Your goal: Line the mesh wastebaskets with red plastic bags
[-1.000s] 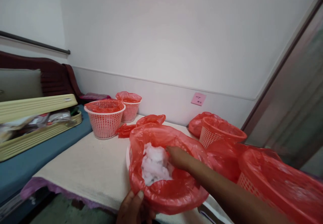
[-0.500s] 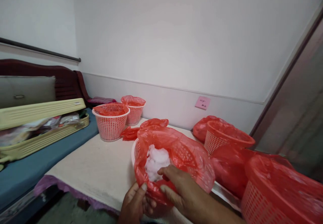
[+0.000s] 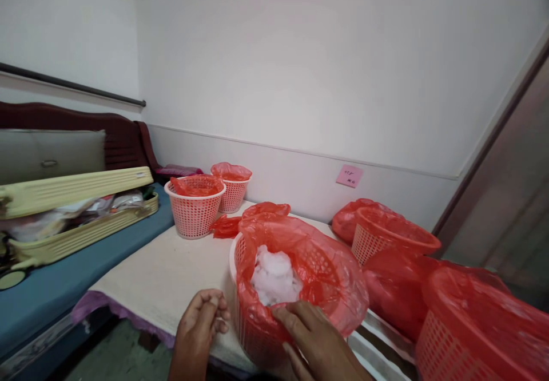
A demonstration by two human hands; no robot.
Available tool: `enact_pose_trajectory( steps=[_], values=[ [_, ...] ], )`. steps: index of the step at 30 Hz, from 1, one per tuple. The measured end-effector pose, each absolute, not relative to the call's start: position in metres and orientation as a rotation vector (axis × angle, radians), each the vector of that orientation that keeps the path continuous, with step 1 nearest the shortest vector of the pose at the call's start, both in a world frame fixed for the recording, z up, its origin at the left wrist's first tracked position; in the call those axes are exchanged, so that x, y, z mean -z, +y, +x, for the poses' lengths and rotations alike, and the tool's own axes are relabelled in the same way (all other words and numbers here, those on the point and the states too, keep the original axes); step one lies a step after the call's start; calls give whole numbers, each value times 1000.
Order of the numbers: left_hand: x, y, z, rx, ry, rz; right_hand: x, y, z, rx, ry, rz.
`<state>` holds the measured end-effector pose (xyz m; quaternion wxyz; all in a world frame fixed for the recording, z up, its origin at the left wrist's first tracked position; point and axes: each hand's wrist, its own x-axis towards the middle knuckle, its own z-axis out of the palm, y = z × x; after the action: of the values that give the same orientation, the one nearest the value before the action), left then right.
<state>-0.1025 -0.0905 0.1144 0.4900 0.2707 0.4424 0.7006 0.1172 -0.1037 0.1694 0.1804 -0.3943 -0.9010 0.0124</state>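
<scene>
A white mesh basket (image 3: 253, 329) lined with a red plastic bag (image 3: 338, 255) stands in front of me at the near side of the covered surface. White fluffy material (image 3: 274, 275) lies inside the bag. My right hand (image 3: 315, 335) is at the near rim, fingers over the bag's folded edge and thumb lower on the outside, gripping the plastic. Just left of the basket is my left hand (image 3: 205, 318), apart from it, its fingers curled in and nothing visible in them.
Two lined white baskets (image 3: 195, 215) stand farther back left, beside crumpled red plastic (image 3: 226, 226). Red baskets (image 3: 397, 229) and stuffed red bags (image 3: 394, 286) line the right. An ajar yellow case (image 3: 86, 226) lies on the blue bed. A pink note (image 3: 349, 175) hangs on the wall.
My left hand has let go of the bag's near-left edge and moved left, away from the basket. My right hand has come down from the white material onto the near rim.
</scene>
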Motion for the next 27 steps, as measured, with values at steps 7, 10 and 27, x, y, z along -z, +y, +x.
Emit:
enact_pose_trajectory(
  steps=[7, 10, 27],
  values=[
    [-160, -67, -102, -1645, 1432, 1396, -149, -104, 115, 585, -2342, -780],
    [-162, -56, -100, -1630, 1297, 1381, -147, -107, 117, 700, -2291, -736],
    [-121, -43, -107, -1451, 738, 519, -139, -122, 182, 351, -2061, -1004]
  ],
)
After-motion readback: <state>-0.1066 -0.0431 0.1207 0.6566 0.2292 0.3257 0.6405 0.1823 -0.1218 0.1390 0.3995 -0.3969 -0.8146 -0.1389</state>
